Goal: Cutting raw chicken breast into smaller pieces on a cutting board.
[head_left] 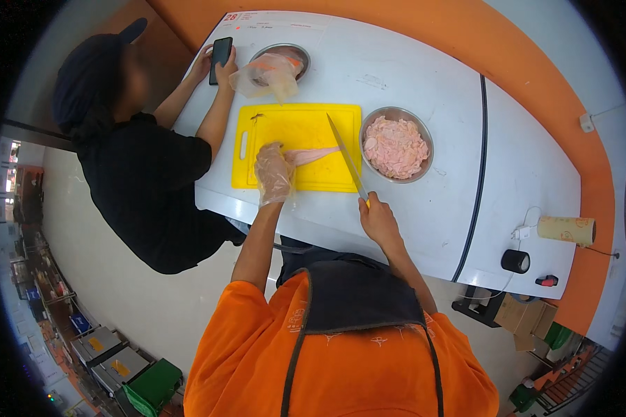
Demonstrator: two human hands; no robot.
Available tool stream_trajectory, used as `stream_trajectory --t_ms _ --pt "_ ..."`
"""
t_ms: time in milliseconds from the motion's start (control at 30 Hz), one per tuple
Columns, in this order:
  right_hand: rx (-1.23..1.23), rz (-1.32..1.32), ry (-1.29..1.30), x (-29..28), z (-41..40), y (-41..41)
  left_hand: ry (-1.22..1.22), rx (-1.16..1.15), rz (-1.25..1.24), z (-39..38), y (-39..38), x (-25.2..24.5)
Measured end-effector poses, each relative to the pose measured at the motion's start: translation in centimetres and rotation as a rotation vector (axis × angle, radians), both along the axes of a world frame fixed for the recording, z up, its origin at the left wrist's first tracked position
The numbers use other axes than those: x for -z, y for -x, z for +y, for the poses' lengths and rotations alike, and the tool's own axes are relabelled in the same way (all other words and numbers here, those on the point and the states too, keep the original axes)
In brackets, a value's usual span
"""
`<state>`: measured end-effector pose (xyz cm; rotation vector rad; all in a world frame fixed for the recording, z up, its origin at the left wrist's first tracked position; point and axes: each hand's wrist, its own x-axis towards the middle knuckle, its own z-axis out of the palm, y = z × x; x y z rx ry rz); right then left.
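Note:
My left hand [273, 172], in a clear plastic glove, presses a strip of pale pink raw meat [315, 155] on the yellow cutting board [302, 122]. In my bare right hand [380, 219] is the yellow handle of a long kitchen knife [347, 156]. Its blade slants across the right part of the board, over or against the strip's narrow end; whether it touches cannot be told. Just right of the board stands a steel bowl [431, 151] heaped with pieces of raw, pale pink meat [395, 147].
Behind the board, a second steel bowl [306, 54] holds a plastic bag [266, 78]. At the left, a person in black [151, 177] holds a phone [220, 60] over the white table [428, 68]. A roll of film [566, 231] and black tape [515, 261] lie far right.

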<state>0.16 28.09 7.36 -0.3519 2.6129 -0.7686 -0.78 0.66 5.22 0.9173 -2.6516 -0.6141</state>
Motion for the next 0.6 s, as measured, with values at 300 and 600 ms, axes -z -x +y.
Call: stream_trajectory --t_ms 300,600 --pt "-0.135 0.048 -0.007 0.0 -7.2 2.5 -0.066 0.406 0.054 0.1 2.2 3.0" --pt "-0.153 -0.017 -0.050 1.3 -6.0 1.4 -0.399 0.305 -0.107 0.1 3.0 2.0"
